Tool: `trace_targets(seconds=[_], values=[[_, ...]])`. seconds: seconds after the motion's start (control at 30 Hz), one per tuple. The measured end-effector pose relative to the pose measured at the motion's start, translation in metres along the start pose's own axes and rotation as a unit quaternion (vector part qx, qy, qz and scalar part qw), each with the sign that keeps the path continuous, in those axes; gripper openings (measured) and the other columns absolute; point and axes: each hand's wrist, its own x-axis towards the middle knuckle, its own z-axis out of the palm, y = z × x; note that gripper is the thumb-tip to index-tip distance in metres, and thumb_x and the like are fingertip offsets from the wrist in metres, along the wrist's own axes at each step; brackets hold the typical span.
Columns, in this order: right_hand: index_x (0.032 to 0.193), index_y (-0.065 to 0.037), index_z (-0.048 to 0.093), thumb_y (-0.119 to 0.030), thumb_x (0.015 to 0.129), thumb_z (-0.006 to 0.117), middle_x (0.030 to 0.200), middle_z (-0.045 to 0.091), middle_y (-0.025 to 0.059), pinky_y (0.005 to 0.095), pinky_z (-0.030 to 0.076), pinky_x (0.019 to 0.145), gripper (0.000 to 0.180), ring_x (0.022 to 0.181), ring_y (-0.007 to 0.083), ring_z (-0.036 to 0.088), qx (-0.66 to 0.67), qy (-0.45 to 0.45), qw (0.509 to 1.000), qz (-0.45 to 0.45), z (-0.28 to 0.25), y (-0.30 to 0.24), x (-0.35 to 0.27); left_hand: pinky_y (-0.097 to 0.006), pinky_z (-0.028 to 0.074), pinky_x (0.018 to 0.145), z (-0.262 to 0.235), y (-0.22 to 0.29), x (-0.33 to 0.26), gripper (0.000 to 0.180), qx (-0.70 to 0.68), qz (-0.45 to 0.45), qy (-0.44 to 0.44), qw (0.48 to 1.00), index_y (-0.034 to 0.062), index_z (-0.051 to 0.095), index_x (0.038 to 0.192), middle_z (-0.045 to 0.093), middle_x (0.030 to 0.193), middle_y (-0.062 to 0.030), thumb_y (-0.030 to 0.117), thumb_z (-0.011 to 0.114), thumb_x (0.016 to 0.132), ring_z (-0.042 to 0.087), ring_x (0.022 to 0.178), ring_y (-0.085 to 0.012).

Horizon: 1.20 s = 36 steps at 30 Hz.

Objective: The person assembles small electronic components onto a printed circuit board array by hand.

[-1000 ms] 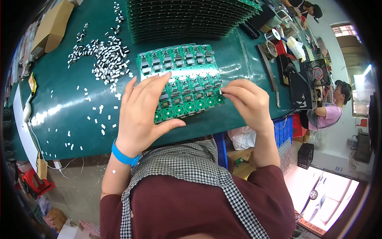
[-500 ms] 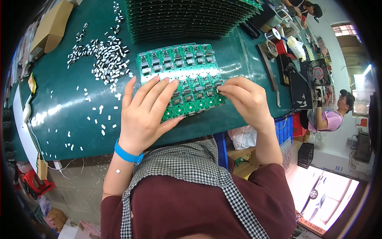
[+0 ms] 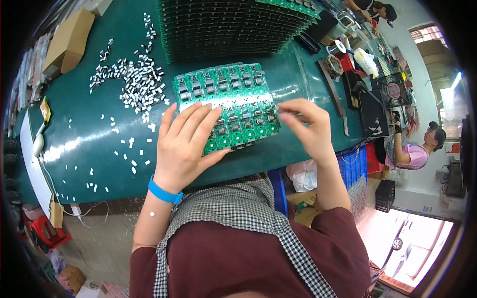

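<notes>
Two bare hands are extending from the lower half of the frame, past a checked apron. A blue band is circling the left wrist, and a white speck is sitting on that forearm. At the centre, the board is lying on the green table, bearing rows of small parts. The left hand is resting over its left side, fingers spread and loose. The right hand is hovering just beside its right edge, fingers bent; I cannot tell whether they are gripping anything.

White bits are lying scattered at left; above them, black-and-white parts are forming a heap. At the top, a stack of boards is standing beyond the board, and a box is occupying the upper left. A fan is standing at right, and a co-worker in pink is sitting farther right.
</notes>
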Motion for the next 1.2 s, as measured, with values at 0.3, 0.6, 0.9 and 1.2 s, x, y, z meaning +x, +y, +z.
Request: trace_targets(seconds=[0.3, 0.6, 0.9, 1.2], values=[[0.095, 0.003, 0.064, -0.010, 0.089, 0.062, 0.082, 0.063, 0.0002, 0.0197, 0.044, 0.064, 0.015, 0.073, 0.0038, 0.054, 0.099, -0.009, 0.983, 0.155, 0.015, 0.019, 0.014, -0.050, 0.020, 0.110, -0.004, 0.007, -0.025, 0.091, -0.096, -0.127, 0.020, 0.987, 0.0014, 0.030, 0.140, 0.035, 0.141, -0.0228, 0.028, 0.079, 0.068, 0.032, 0.134, -0.0350], [0.100, -0.001, 0.060, -0.017, 0.088, 0.064, 0.077, 0.058, -0.0043, 0.0178, 0.040, 0.053, 0.020, 0.061, 0.0026, 0.050, 0.403, -0.054, 0.887, 0.219, -0.003, 0.008, 0.021, -0.052, 0.022, 0.108, -0.010, 0.016, -0.022, 0.085, -0.018, -0.042, 0.051, 0.998, -0.0055, 0.037, 0.135, 0.039, 0.138, -0.0246, 0.043, 0.072, 0.074, 0.033, 0.132, -0.0393], [0.109, 0.000, 0.062, -0.015, 0.089, 0.061, 0.089, 0.067, -0.0001, 0.0169, 0.045, 0.060, 0.025, 0.066, 0.0026, 0.057, 0.401, 0.027, 0.908, 0.117, -0.098, 0.043, 0.080, -0.056, 0.020, 0.107, -0.019, 0.007, 0.013, 0.097, -0.061, -0.056, 0.026, 0.996, 0.0015, 0.025, 0.144, 0.025, 0.148, -0.0241, 0.052, 0.069, 0.074, 0.023, 0.137, -0.0421], [0.109, 0.002, 0.063, -0.010, 0.090, 0.060, 0.082, 0.062, -0.0019, 0.0173, 0.043, 0.060, 0.023, 0.065, 0.0036, 0.051, 0.325, 0.045, 0.926, 0.188, -0.139, 0.104, 0.216, -0.059, 0.024, 0.105, 0.014, 0.015, -0.010, 0.077, -0.003, -0.092, -0.098, 0.991, 0.0129, 0.041, 0.138, 0.023, 0.149, -0.0194, 0.037, 0.075, 0.073, 0.021, 0.136, -0.0434]])
